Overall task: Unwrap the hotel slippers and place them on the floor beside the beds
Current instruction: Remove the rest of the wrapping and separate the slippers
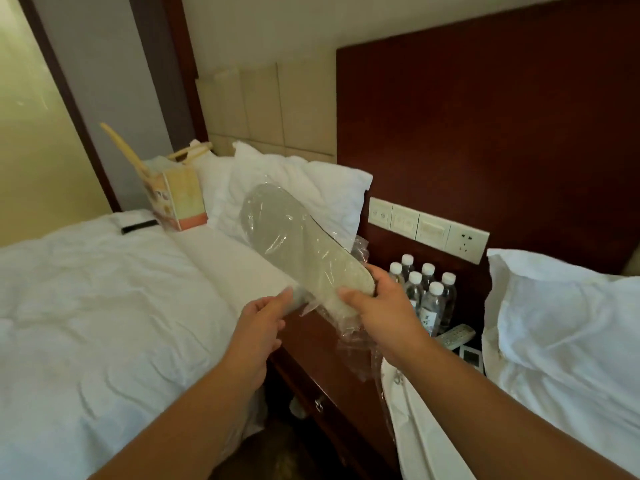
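A pale grey hotel slipper (294,244), sole toward me, sits inside a clear plastic wrapper (349,327) and is held up above the gap between two beds. My right hand (381,303) grips the slipper's heel end, thumb on the sole and fingers behind. My left hand (259,323) pinches the loose edge of the wrapper just left of the heel. Crumpled wrapper hangs down below my right hand. Whether a second slipper lies behind the first is hidden.
White beds lie at left (104,306) and right (561,341). Between them stands a dark wooden nightstand (311,362) with several water bottles (426,292) and a remote (453,336). A paper bag (176,199) stands on the left bed by the pillows. Brown floor (273,441) shows below.
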Demonstrator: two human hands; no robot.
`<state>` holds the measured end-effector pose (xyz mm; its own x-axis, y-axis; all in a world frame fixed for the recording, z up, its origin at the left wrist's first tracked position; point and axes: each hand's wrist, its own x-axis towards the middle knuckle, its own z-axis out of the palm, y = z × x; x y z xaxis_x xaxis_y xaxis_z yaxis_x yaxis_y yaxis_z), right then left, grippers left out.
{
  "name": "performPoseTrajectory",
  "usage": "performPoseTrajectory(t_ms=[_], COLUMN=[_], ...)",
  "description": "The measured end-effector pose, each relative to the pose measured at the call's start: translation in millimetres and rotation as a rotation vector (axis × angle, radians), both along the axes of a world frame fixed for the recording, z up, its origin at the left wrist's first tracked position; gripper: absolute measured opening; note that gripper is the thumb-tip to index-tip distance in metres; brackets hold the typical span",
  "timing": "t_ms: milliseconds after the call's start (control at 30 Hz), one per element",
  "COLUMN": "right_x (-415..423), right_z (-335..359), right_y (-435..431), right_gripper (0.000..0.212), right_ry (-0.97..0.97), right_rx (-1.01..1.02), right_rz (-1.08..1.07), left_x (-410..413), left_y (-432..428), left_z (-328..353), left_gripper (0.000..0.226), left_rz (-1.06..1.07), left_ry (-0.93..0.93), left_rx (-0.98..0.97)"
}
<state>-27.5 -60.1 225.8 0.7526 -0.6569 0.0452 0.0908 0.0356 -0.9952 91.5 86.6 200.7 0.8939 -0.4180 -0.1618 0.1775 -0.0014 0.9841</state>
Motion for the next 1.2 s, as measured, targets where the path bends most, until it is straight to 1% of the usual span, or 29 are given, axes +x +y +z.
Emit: performPoseTrajectory(t_ms=[133,167,233,300,333,367,400,433,467,500,533,600,667,733,800,867,900,933,967,1033,1100,1167,1200], right_x=[-25.5,-31.8,-43.3,-52.9,-56.8,-60.4,-64.0,-67.7,-71.6,-75.1,-78.4,-82.5,-83.9,-85.5,-88.6,-90.9,-91.2,-91.3,-91.9,-92.7,-91.7,-88.1,-86.7], right_z=[35.8,42.9,55.1,65.7,70.5,74.8,78.6,82.4,86.6,90.5,93.1,93.3,91.3,92.4,96.2,102.9,105.5,107.4,108.5,107.9,101.4,90.2,84.8], right_y=[16.7,20.7,28.0,34.1,36.8,38.9,41.3,44.6,49.4,55.2,61.6,71.3,74.3,69.9,60.8,50.1,44.3,38.6,33.0,22.5,15.3,11.9,12.2], right_gripper=[0.042,0.042,0.042,0.043,0.046,0.052,0.064,0.081,0.098,0.114,0.125,0.134,0.131,0.115,0.092,0.059,0.046,0.038,0.034,0.035,0.038,0.048,0.057], right_ry=[-0.143,-0.163,-0.188,-0.203,-0.207,-0.203,-0.186,-0.155,-0.109,-0.056,-0.007,0.062,0.062,0.023,-0.009,-0.009,-0.025,-0.051,-0.070,-0.069,-0.015,0.095,0.159], right_rx=[0.132,0.144,0.156,0.148,0.145,0.147,0.147,0.117,0.046,-0.063,-0.195,-0.450,-0.592,-0.588,-0.520,-0.436,-0.354,-0.262,-0.186,-0.087,-0.020,0.031,0.047], right_rz=[0.130,0.167,0.238,0.302,0.317,0.315,0.297,0.265,0.224,0.180,0.135,0.056,0.005,-0.006,-0.017,-0.048,-0.046,-0.033,-0.029,-0.033,-0.027,0.004,0.022], left_x=[-21.3,-26.6,-37.1,-45.6,-48.1,-49.6,-50.8,-51.5,-51.6,-51.1,-50.5,-49.6,-49.5,-48.8,-47.8,-46.5,-45.4,-44.3,-43.7,-43.7,-44.8,-45.7,-46.1], left_y=[18.4,20.9,23.5,25.2,26.2,27.6,29.3,31.6,33.7,35.9,37.7,40.7,42.5,44.3,46.4,49.0,50.5,51.8,53.3,55.5,55.9,55.7,55.7], left_z=[47.3,57.9,75.9,90.9,97.4,103.0,108.1,112.9,116.6,119.5,121.7,124.7,126.5,127.0,127.6,128.5,128.6,128.3,128.3,127.8,127.6,127.1,127.1], left_gripper=[0.070,0.070,0.058,0.049,0.049,0.051,0.054,0.057,0.059,0.060,0.062,0.063,0.065,0.066,0.059,0.050,0.046,0.042,0.040,0.036,0.034,0.033,0.034], left_rz=[-0.154,-0.191,-0.251,-0.242,-0.221,-0.202,-0.189,-0.178,-0.168,-0.161,-0.159,-0.169,-0.177,-0.171,-0.163,-0.149,-0.140,-0.138,-0.145,-0.164,-0.167,-0.171,-0.178], left_ry=[-0.042,-0.037,0.000,0.064,0.081,0.077,0.057,0.031,0.004,-0.019,-0.038,-0.058,-0.058,-0.045,-0.034,-0.018,-0.003,0.014,0.029,0.057,0.090,0.114,0.118], left_rx=[-0.113,-0.145,-0.246,-0.393,-0.461,-0.511,-0.540,-0.556,-0.566,-0.574,-0.583,-0.593,-0.593,-0.598,-0.615,-0.629,-0.637,-0.646,-0.657,-0.675,-0.685,-0.691,-0.690])
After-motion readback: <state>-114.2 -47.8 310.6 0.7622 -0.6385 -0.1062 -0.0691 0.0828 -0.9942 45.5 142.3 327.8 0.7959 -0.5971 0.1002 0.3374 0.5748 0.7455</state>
